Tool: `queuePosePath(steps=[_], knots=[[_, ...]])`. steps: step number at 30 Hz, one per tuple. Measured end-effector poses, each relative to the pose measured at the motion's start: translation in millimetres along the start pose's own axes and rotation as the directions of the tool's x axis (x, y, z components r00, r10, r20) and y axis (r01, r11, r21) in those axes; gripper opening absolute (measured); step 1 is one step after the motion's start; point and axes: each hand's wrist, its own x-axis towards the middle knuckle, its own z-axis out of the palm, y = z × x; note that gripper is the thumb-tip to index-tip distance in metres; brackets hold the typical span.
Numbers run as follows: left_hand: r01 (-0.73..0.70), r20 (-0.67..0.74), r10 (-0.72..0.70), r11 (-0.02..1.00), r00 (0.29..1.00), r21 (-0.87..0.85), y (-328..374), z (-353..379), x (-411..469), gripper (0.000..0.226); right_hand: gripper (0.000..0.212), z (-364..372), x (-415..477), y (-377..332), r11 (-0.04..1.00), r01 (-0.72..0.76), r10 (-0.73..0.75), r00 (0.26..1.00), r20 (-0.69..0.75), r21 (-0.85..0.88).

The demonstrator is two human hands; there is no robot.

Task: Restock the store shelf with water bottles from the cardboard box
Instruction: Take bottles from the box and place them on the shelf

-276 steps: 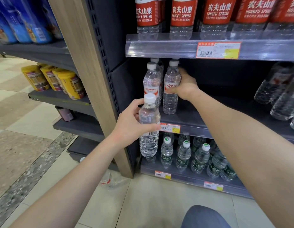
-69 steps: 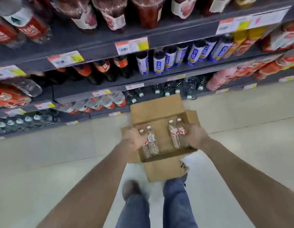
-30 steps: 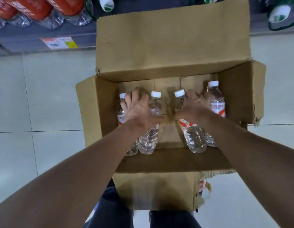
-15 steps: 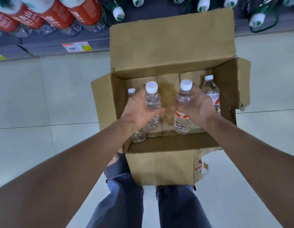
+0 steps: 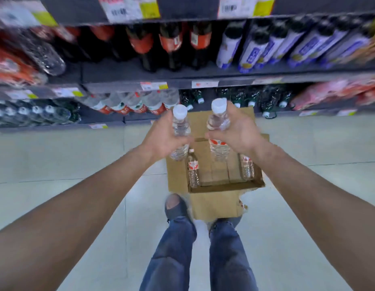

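1. L. hand (image 5: 163,138) is gripping a water bottle (image 5: 180,124) round its mid-body, fingers curled about it, cap up. One bottle per hand is prob. halving the trips to the shelf.
2. R. hand (image 5: 242,133) is gripping a second bottle (image 5: 218,120) likewise, thumb lying across the front just above the red label. Upright carriage is likely keeping each bottle ready to be stood down w/o re-gripping.
3. Both bottles are hanging above the cardboard box (image 5: 214,204), clear of its walls & apart from each other. Judged: lift-out done, carry to shelf not yet begun.
4. Box is sitting on the floor (image 5: 67,160) just ahead of the person's shoe (image 5: 175,206), flaps open, btw. feet & shelving, so stock is lying within easy reach.
5. Inside, a left-wall bottle (image 5: 193,171) & a right-wall bottle (image 5: 247,167) are standing upright; the middle is showing bare card.
6. Store shelf (image 5: 119,75) is running across the top of the view, blurred; which bay is awaiting these bottles cannot be told.
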Motion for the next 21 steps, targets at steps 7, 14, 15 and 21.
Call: queuePosePath(steps=[7,14,15,21], knots=[[-0.125,-0.109,0.132,0.990,0.985,0.062,92,-152,-82,0.068,0.068,-57,-90,-175,0.984,0.159,-0.171,0.973,-0.157,-0.085],[-0.189,-0.247,0.204,0.978,0.947,0.085,149,-273,-203,0.077,0.074,-64,-190,-312,0.928,0.329,-0.345,0.936,-0.071,-0.174],[-0.191,-0.277,0.206,0.978,0.939,0.082,152,-288,-224,0.082,0.073,-61,-205,-327,0.918,0.354,-0.370,0.927,-0.064,-0.176],[-0.212,-0.420,0.204,0.977,0.884,0.028,157,-356,-373,0.079,0.081,-27,-303,-415,0.841,0.526,-0.532,0.846,-0.018,-0.130]])
